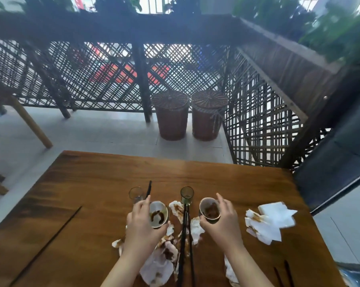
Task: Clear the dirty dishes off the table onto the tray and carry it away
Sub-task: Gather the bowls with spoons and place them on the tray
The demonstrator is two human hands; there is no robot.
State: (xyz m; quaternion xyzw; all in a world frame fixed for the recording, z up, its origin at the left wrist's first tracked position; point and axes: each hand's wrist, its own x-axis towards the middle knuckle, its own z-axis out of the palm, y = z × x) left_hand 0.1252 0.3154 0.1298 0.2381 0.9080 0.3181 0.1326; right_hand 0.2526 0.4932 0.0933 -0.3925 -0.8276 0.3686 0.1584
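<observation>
Presently both hands are low on the wooden table [87, 183], toward six o'clock; the left hand [141, 223] curls fingers and thumb round a sauce-smeared cup [158, 214], and a black chopstick [149, 188] juts past its fingers toward twelve o'clock, though I cannot tell whether it is gripped; the right hand [223, 221] grips a second dirty cup [209, 211] by its side, index finger lifted; between them a pair of chopsticks [185, 237] runs from six o'clock up to a green glass [187, 195]; a clear glass [136, 194] stands at eleven o'clock of the left cup; stained napkins [159, 264] lie beneath the wrists; white napkins [272, 220] sit at three o'clock.
</observation>
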